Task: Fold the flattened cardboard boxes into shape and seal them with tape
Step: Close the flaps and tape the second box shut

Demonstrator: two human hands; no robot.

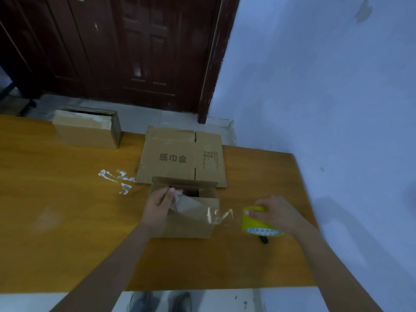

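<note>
Nearest me, at the bottom edge, my two shoes [162,300] show on the pale floor below the tabletop [56,221]. Both my forearms reach out over its orange-brown wood.

My right hand [273,213] has its grip closed round one roll of tape [255,221], yellow on the outside, with fingers over the top and the thumb on the near face. Just beneath the roll a small dark object [264,239] lies on the wood; I cannot tell what it is. One clear strip of tape [216,216] stretches from the roll leftward to my other hand.

My left hand [159,204] pinches the free end of that strip, grip closed on it, over the top of the folded box [186,212]. This box stands upright in front of me, between my hands, its top flaps partly open with a dark gap showing.

Just behind it, touching its far edge, lies one flattened box [182,156] with printed characters, its far part hanging past the tabletop's edge. To the left of that, one crumpled scrap of clear tape [117,179] sits on the wood.

Farther left, at the far edge, stands a third box [87,129], already shaped. So: three boxes, one roll.

Beyond are a dark wooden door [135,52] and a pale blue wall [315,86].
</note>
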